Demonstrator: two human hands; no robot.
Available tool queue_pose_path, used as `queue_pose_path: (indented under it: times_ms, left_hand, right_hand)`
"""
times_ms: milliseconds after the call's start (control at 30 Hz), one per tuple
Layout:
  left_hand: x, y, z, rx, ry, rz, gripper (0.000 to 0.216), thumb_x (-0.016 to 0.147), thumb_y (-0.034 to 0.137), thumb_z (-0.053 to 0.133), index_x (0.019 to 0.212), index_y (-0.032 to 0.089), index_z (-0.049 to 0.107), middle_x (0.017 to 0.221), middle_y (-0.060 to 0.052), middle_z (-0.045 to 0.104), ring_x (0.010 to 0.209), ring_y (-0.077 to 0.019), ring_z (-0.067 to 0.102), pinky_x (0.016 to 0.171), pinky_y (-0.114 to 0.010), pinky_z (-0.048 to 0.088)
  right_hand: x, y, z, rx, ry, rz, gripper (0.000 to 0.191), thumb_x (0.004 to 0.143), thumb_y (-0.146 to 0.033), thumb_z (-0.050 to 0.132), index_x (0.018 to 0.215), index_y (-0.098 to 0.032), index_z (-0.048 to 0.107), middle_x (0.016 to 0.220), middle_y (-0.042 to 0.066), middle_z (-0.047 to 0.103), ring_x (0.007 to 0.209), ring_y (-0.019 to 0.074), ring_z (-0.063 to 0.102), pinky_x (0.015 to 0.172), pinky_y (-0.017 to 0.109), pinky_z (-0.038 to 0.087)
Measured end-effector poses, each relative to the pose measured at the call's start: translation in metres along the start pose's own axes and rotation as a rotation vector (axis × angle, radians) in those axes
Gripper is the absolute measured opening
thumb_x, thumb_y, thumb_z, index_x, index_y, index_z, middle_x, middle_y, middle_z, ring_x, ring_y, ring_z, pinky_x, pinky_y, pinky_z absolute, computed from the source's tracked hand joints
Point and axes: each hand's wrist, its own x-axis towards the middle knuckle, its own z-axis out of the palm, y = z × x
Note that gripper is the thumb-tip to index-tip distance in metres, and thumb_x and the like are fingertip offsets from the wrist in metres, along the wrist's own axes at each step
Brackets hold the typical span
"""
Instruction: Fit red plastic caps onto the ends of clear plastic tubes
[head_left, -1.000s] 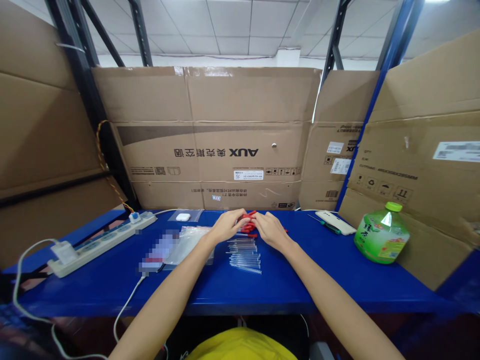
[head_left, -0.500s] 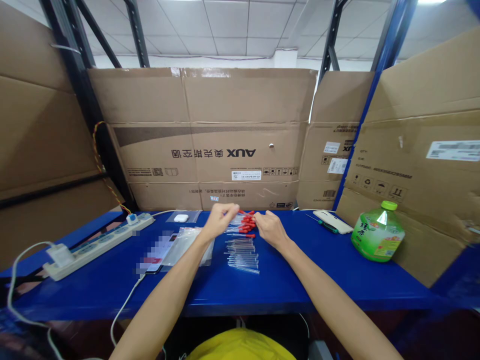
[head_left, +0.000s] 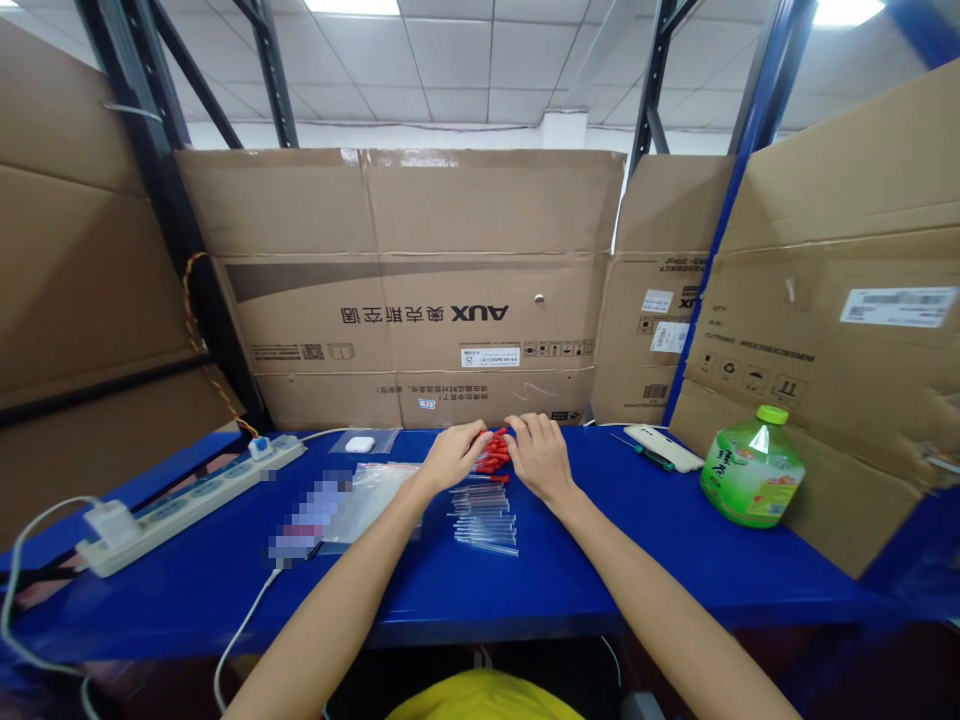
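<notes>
A small pile of clear thin tubes with red caps (head_left: 493, 457) lies on the blue table between my two hands. My left hand (head_left: 454, 455) rests at the pile's left side, fingers and thumb a little apart at the tubes. Across from it, my right hand (head_left: 538, 458) is against the red caps with its fingers spread and bent down. I see nothing gripped in either hand. A single red-capped tube (head_left: 496, 478) lies just in front of the pile. Nearer me, clear tubes without caps (head_left: 486, 522) lie in a row.
Plastic bags (head_left: 367, 505) and a phone (head_left: 309, 520) with a cable lie to the left, beyond them a power strip (head_left: 202, 500). A white case (head_left: 360, 444) sits farther back. On the right are a screwdriver (head_left: 651, 456), a pale flat object (head_left: 667, 447) and a green bottle (head_left: 752, 470). Cardboard (head_left: 420, 210) walls the table.
The red-capped tube that was between my hands has come down onto the pile. My fingers have loosened, and the right hand's have spread out. The view has tipped up slightly.
</notes>
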Motion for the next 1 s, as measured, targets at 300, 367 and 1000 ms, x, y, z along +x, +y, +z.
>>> queue_pose_path:
  times_ms: [300, 367, 1000]
  left_hand:
    - [-0.006, -0.001, -0.003, 0.069, -0.010, 0.029, 0.025, 0.105, 0.035, 0.036, 0.107, 0.023, 0.058, 0.102, -0.004, 0.066, 0.092, -0.0183, 0.062, 0.083, -0.029, 0.046]
    - [-0.007, -0.001, -0.004, 0.144, -0.062, 0.067, 0.024, 0.103, 0.032, 0.037, 0.109, 0.024, 0.059, 0.108, -0.005, 0.065, 0.098, -0.0188, 0.063, 0.086, -0.029, 0.046]
    - [-0.007, -0.003, 0.021, 0.368, -0.255, 0.185, 0.015, 0.097, 0.019, 0.046, 0.101, 0.019, 0.061, 0.112, -0.009, 0.069, 0.105, -0.0232, 0.061, 0.100, -0.037, 0.046]
  right_hand:
    - [-0.002, 0.001, 0.006, 0.014, -0.299, -0.032, 0.033, 0.109, -0.029, 0.033, 0.095, -0.019, 0.061, 0.083, 0.006, 0.071, 0.072, 0.0183, 0.059, 0.076, 0.034, 0.025]
    - [-0.003, -0.001, 0.007, -0.013, -0.326, -0.059, 0.031, 0.108, -0.026, 0.035, 0.096, -0.019, 0.062, 0.083, 0.007, 0.073, 0.070, 0.0180, 0.060, 0.075, 0.033, 0.024]
    - [-0.011, -0.005, 0.013, -0.158, -0.499, -0.137, 0.033, 0.104, -0.026, 0.037, 0.096, -0.014, 0.067, 0.077, 0.013, 0.076, 0.063, 0.0192, 0.066, 0.074, 0.034, 0.028]
